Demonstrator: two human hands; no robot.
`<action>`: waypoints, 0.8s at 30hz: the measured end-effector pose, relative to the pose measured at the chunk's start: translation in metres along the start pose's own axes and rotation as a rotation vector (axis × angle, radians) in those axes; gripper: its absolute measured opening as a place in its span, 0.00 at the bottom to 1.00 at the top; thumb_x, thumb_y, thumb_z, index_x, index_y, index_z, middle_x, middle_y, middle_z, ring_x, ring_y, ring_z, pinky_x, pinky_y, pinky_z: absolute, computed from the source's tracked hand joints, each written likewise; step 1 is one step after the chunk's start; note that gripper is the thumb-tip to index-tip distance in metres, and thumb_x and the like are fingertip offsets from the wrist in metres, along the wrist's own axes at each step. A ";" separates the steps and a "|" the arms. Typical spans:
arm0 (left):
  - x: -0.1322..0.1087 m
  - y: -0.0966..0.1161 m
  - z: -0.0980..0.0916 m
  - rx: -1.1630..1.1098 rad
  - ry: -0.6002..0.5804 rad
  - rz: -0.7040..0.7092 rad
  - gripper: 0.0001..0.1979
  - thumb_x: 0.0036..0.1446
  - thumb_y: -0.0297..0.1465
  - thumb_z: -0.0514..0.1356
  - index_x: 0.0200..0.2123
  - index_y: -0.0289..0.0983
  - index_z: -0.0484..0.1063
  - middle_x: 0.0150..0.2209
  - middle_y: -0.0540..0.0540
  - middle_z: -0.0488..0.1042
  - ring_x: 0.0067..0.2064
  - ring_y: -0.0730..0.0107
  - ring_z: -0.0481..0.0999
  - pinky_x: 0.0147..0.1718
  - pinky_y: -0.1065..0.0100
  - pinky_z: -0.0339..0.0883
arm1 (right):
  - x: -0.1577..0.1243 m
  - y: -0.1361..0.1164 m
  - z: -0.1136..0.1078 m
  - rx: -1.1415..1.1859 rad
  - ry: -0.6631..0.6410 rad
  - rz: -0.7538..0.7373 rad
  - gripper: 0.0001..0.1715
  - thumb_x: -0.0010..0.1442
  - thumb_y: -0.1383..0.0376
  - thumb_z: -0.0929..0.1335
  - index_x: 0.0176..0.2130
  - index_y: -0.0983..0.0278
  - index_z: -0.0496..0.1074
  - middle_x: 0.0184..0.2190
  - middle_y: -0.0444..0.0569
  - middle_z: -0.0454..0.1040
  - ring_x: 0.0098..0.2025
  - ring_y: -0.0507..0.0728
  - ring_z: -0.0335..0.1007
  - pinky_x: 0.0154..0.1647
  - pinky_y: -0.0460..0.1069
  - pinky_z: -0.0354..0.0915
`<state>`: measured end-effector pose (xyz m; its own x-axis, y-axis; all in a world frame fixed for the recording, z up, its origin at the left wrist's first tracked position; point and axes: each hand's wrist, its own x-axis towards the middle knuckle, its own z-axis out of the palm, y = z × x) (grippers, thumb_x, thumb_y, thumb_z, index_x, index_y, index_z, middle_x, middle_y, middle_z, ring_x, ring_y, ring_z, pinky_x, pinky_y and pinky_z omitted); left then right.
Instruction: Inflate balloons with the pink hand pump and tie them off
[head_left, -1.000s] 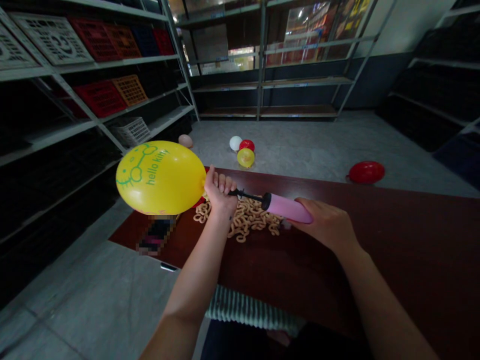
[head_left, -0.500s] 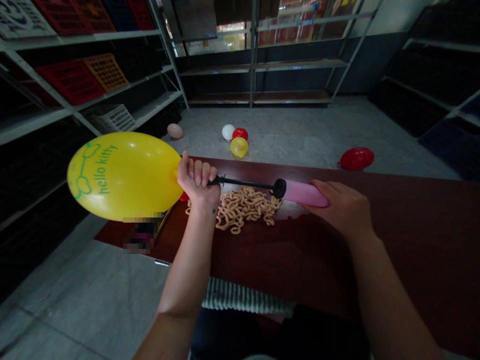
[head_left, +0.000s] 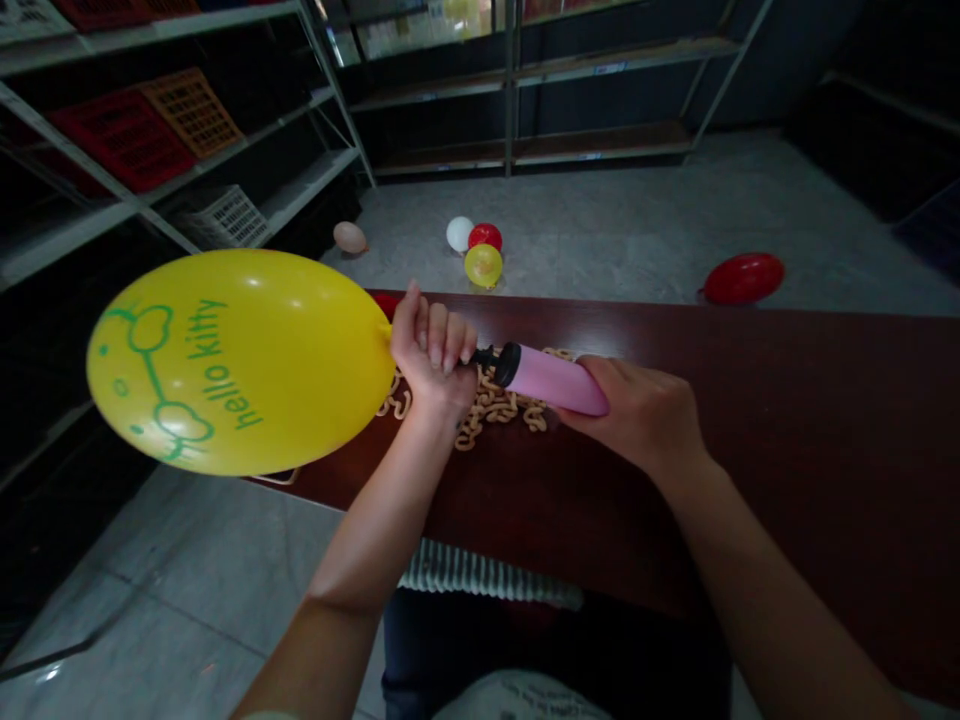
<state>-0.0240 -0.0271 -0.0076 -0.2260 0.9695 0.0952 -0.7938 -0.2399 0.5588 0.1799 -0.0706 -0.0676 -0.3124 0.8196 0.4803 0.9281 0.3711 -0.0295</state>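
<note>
A big yellow balloon (head_left: 240, 360) with green "hello kitty" print hangs out past the left end of the dark red table (head_left: 787, 440). My left hand (head_left: 431, 355) is closed round the balloon's neck and the pump's nozzle. My right hand (head_left: 637, 415) grips the pink hand pump (head_left: 551, 378), whose black rod is pushed almost fully in. Under the pump lies a heap of tan uninflated balloons (head_left: 491, 410) on the table.
On the grey floor beyond the table lie a white balloon (head_left: 459, 233), a red balloon (head_left: 485, 236), a small yellow balloon (head_left: 483, 265), a pale balloon (head_left: 349, 237) and a larger red balloon (head_left: 744, 278). Metal shelves with red and orange crates (head_left: 157, 120) line the left wall.
My right hand has pushed the pump body left, so the black rod went in. The yellow balloon has grown bigger. The view has tilted down.
</note>
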 end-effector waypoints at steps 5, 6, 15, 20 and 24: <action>-0.003 -0.010 0.000 0.086 0.041 -0.036 0.27 0.68 0.32 0.50 0.14 0.38 0.51 0.11 0.56 0.41 0.11 0.80 0.43 0.12 0.71 0.44 | -0.001 -0.008 0.007 0.057 0.005 0.016 0.31 0.56 0.47 0.68 0.52 0.62 0.72 0.36 0.52 0.80 0.32 0.60 0.76 0.31 0.52 0.63; -0.002 -0.009 -0.001 0.089 0.047 -0.034 0.28 0.68 0.33 0.51 0.14 0.38 0.51 0.11 0.56 0.42 0.11 0.80 0.43 0.12 0.71 0.44 | -0.001 -0.008 0.008 0.066 0.006 0.021 0.31 0.56 0.47 0.68 0.52 0.62 0.72 0.37 0.52 0.81 0.33 0.60 0.76 0.32 0.52 0.63; 0.005 0.002 -0.005 0.057 0.055 -0.011 0.28 0.68 0.33 0.51 0.14 0.38 0.49 0.11 0.56 0.43 0.11 0.80 0.44 0.13 0.71 0.44 | 0.005 -0.007 0.009 0.169 0.053 0.042 0.32 0.56 0.42 0.68 0.49 0.60 0.74 0.41 0.51 0.80 0.38 0.60 0.76 0.36 0.51 0.64; 0.008 0.009 -0.006 0.054 0.073 0.004 0.27 0.68 0.31 0.50 0.14 0.38 0.48 0.11 0.56 0.42 0.11 0.80 0.43 0.13 0.71 0.44 | 0.004 0.003 0.011 0.089 0.053 0.033 0.31 0.58 0.42 0.65 0.49 0.61 0.73 0.40 0.52 0.79 0.39 0.61 0.76 0.38 0.52 0.64; 0.013 0.017 -0.008 0.021 0.089 0.030 0.28 0.67 0.31 0.50 0.14 0.38 0.47 0.10 0.56 0.42 0.11 0.80 0.43 0.13 0.72 0.44 | 0.000 0.020 0.010 0.010 0.046 0.034 0.31 0.59 0.42 0.64 0.51 0.59 0.72 0.41 0.53 0.78 0.42 0.62 0.74 0.40 0.53 0.63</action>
<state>-0.0451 -0.0193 -0.0033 -0.2997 0.9532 0.0391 -0.7739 -0.2669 0.5744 0.1963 -0.0583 -0.0771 -0.2706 0.8109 0.5188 0.9359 0.3479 -0.0556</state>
